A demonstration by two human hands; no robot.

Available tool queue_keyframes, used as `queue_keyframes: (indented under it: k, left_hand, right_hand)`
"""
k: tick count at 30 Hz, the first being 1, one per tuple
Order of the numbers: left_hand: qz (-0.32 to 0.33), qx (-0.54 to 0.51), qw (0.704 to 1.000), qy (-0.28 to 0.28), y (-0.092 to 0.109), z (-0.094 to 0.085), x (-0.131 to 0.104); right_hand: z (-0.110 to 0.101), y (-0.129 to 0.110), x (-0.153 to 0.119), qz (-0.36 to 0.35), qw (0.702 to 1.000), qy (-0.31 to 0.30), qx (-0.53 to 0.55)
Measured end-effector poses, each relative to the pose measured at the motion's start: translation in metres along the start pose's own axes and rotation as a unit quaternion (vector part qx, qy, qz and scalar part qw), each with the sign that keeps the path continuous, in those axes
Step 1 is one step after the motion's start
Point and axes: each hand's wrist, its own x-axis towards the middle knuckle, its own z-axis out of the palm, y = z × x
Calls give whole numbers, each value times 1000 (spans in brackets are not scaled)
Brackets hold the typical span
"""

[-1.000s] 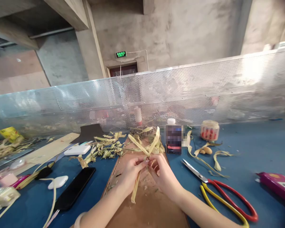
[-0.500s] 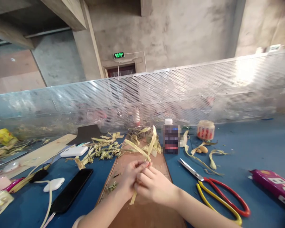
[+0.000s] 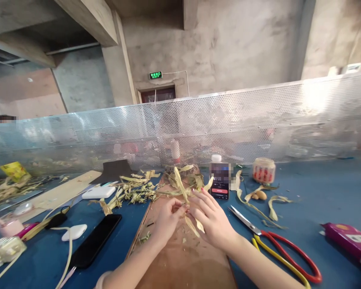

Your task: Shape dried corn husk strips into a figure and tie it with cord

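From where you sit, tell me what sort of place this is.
Probably a workshop, perhaps for handcrafts: the left hand pinches a pale, dried, leaf-like strip over a brown board, red-and-yellow-handled metal scissors lie on the blue tabletop, and a green EXIT sign glows on the bare wall.

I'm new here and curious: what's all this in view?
Held strips: count unclear, pale yellow, centre.
Board: one, brown, centre.
Dried leaves: many, tan, scattered.
Scissors: one, red and yellow, right.
Bottle: one, white-capped, rear.
Phones: two, black, left and before bottle.
Jar: one, clear, right rear.
Packets: two, purple right, yellow left.
Cases: two, white, left.
Plank: one, pale, left rear.
Mesh screen: one, silver, rear.
Table: one, blue, beneath.
Exit sign: one, green, wall.
Left grip: one, bare, pinching strips.
Right grip: one, bare, over strips.
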Motion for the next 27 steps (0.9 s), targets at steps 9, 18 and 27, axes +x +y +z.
queue_keyframes:
  k: [9, 18, 27]
  left_hand:
    - [-33, -38, 999, -8, 3, 0, -1]
    - [10, -11, 1000, 1, 2, 0, -3]
    - [-18, -43, 999, -25, 7, 1, -3]
  right_hand:
    - [13, 0, 0, 200, 979, 12, 35]
    - [20, -1, -1, 400, 870, 42, 285]
    - [23, 1, -2, 441, 827, 54, 346]
